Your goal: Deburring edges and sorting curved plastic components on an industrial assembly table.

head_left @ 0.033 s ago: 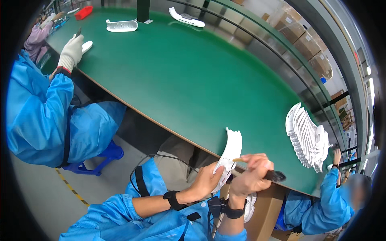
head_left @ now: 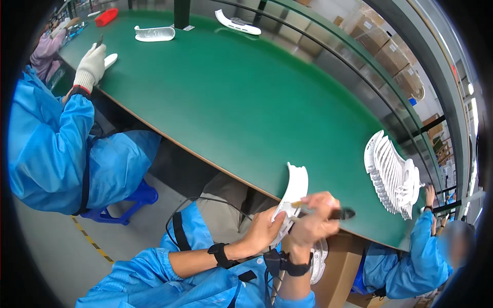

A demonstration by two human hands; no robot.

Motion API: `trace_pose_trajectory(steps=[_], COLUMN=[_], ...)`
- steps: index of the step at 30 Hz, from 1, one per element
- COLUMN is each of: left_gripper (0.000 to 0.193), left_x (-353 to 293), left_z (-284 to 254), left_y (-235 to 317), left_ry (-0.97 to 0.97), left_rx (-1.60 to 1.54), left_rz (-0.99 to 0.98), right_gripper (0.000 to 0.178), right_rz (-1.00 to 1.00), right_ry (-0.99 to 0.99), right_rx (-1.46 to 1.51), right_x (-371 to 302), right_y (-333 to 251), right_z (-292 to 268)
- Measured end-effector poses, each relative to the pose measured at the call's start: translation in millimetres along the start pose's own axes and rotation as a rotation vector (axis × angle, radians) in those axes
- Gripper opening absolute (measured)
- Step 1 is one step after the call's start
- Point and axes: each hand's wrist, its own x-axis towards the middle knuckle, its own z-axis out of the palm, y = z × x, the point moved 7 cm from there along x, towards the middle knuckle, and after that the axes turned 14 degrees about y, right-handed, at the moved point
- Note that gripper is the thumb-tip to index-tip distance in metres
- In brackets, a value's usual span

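Note:
My left hand (head_left: 262, 230) is wrapped round the lower part of a curved white plastic piece (head_left: 296, 186), at the table's front edge. The piece stands tilted, its far end over the green tabletop. Close against its right side, my right hand (head_left: 313, 220) is closed round a slim hand tool (head_left: 343, 213). A dark end juts out right of the fist and a tan tip meets the white piece. Motion blurs the right fingers and the tool, so its exact kind is unclear.
Several nested white pieces (head_left: 393, 174) stand at the table's right. Single white pieces (head_left: 155, 34) and a red container (head_left: 106, 17) lie farther off. Left, a co-worker's gloved hand (head_left: 92, 64) holds a dark tool; another co-worker sits right. A cardboard box (head_left: 336, 272) stands below the edge.
My right hand has shifted slightly left and up along the white piece, and the tool's dark end has moved with it. My left hand keeps its grip.

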Motion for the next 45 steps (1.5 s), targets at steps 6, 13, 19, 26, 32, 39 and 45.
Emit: trace_pose_trajectory(steps=[6,13,19,26,32,39,45], left_gripper=[0.029,0.030,0.031,0.056,0.060,0.053,0.051], left_x=[5,0,-5,-11,7,8,8], left_z=[6,14,22,35,37,38,33], left_y=[-16,4,14,71,54,52,56], left_ry=[-0.100,-0.246,-0.311,-0.401,-0.283,-0.297,-0.338], left_rx=[-0.075,-0.501,-0.613,-0.580,-0.506,-0.515,-0.516], left_rz=[-0.047,-0.417,-0.527,-0.011,-0.090,-0.091,-0.083], right_gripper=[0.031,0.014,0.017,0.020,0.026,0.022,0.016], right_rz=[0.184,0.330,0.328,0.991,1.652,1.441,1.164], right_ry=[0.139,-0.203,-0.460,-0.208,-0.248,-0.275,-0.291], right_rx=[0.215,-0.290,-0.502,0.066,0.478,0.420,0.213], right_x=[16,-36,-67,-68,-83,-78,-63], right_y=[-21,-1,3,66,45,48,51], right_z=[-33,-95,-83,-115,-93,-96,-98])
